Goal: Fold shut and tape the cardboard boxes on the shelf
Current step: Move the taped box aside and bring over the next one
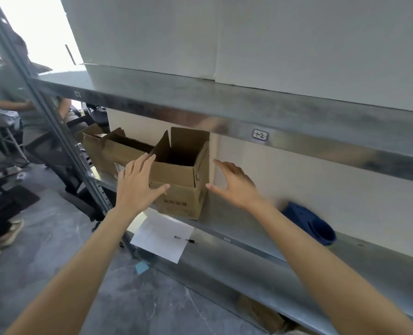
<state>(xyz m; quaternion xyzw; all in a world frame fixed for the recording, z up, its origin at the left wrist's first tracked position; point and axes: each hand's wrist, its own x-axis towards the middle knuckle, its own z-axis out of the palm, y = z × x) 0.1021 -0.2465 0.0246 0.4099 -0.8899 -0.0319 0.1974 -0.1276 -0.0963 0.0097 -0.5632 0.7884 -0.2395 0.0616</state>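
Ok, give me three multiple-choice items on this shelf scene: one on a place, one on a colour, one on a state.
1. Relative to the nearer box, the white sheet is: A) inside it B) on top of it C) below it, at the shelf edge.
2. The object right of the right hand is: A) red B) blue C) yellow.
3. The nearer box's top is: A) open B) taped C) folded shut.
Answers: 1 C, the sheet hangs under the box's front; 2 B, it is plainly blue; 3 A, the flaps stand up.
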